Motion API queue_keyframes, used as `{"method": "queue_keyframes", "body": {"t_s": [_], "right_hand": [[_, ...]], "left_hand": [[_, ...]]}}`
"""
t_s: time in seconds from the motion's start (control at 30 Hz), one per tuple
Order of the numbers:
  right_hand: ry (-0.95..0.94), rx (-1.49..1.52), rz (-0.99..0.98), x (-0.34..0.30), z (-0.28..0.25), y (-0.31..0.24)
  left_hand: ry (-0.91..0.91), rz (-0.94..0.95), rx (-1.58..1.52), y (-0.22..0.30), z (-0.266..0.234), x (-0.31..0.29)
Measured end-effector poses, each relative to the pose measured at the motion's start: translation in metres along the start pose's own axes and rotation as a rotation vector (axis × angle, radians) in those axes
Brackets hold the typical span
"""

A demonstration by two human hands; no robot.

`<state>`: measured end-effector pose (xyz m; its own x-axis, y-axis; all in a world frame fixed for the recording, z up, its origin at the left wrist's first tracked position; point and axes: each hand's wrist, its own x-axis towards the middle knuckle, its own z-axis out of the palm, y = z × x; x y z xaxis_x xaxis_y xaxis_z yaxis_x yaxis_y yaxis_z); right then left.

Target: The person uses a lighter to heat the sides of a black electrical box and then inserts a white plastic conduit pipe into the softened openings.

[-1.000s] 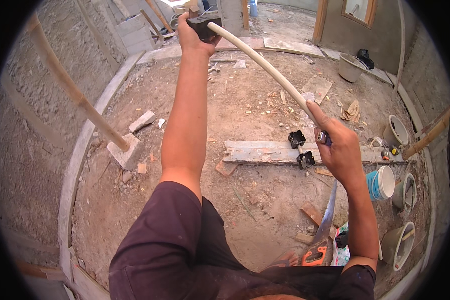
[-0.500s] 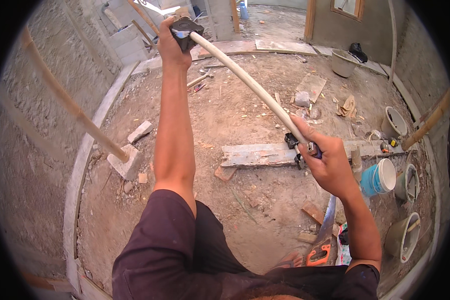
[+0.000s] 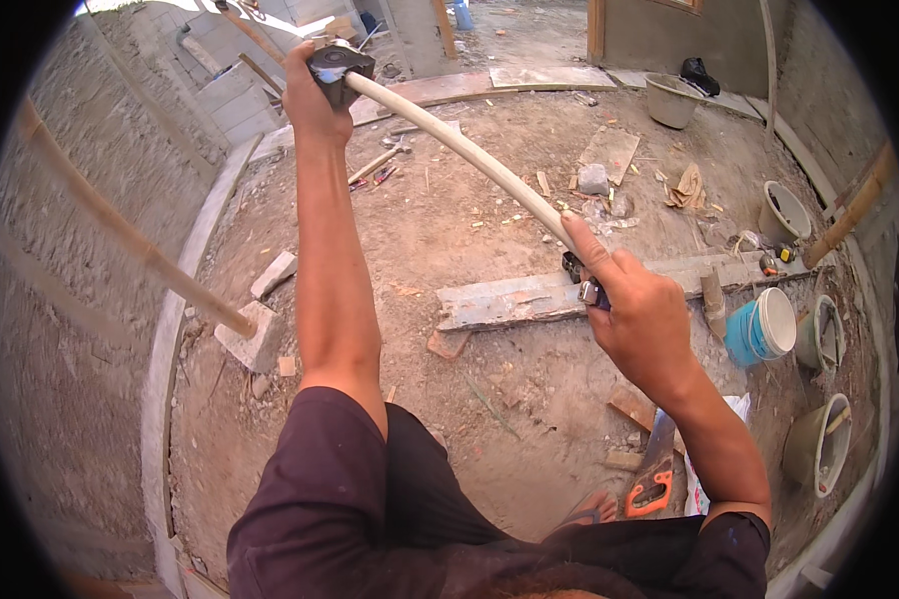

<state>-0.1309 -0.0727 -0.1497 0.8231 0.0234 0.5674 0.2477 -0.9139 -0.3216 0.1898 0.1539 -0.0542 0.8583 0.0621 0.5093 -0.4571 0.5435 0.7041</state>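
Observation:
At the far left my left hand (image 3: 312, 105) is raised and closed round a dark, squarish box (image 3: 342, 66). From that box a pale, flexible tube (image 3: 459, 146) curves down to the right. My right hand (image 3: 641, 314) is closed round the tube's lower end, thumb lying along it. In the same grip is a small dark tool with a shiny metal end (image 3: 591, 293); its kind is mostly hidden by my fingers. Beneath this hand a weathered plank (image 3: 514, 301) lies across the dirt floor.
A handsaw with an orange handle (image 3: 649, 489) lies by my foot. On the right stand a blue bucket (image 3: 747, 334) and several grey buckets (image 3: 811, 444). A hammer (image 3: 380, 160) lies farther off. A bamboo pole (image 3: 130, 235) slants down on the left to a block (image 3: 252, 337).
The view has shifted slightly. My right hand has turned on the tube, and its fingers hide more of the dark tool. My left hand still grips the box.

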Motion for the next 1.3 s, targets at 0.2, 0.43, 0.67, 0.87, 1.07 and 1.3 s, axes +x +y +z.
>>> {"method": "queue_keyframes", "body": {"t_s": [0.2,0.43,0.67,0.87,1.07,1.3], "right_hand": [[-0.117,0.47,0.128,0.004,0.0,0.003],[-0.329,0.477,0.268,0.026,-0.011,0.049],[-0.591,-0.001,0.321,-0.046,0.071,0.149],[-0.418,-0.169,0.425,-0.027,0.07,0.151],[-0.018,0.569,0.336,0.071,0.011,0.08],[0.031,1.132,0.271,0.091,-0.016,0.02]], "left_hand": [[-0.01,0.044,-0.046,-0.002,-0.001,0.002],[0.186,0.037,0.057,-0.022,0.013,-0.01],[0.176,-0.133,-0.125,-0.018,0.001,-0.002],[-0.168,-0.352,-0.184,-0.035,0.06,-0.025],[-0.309,-0.108,-0.204,-0.023,0.121,-0.075],[-0.367,-0.001,-0.221,-0.011,0.157,-0.108]]}}
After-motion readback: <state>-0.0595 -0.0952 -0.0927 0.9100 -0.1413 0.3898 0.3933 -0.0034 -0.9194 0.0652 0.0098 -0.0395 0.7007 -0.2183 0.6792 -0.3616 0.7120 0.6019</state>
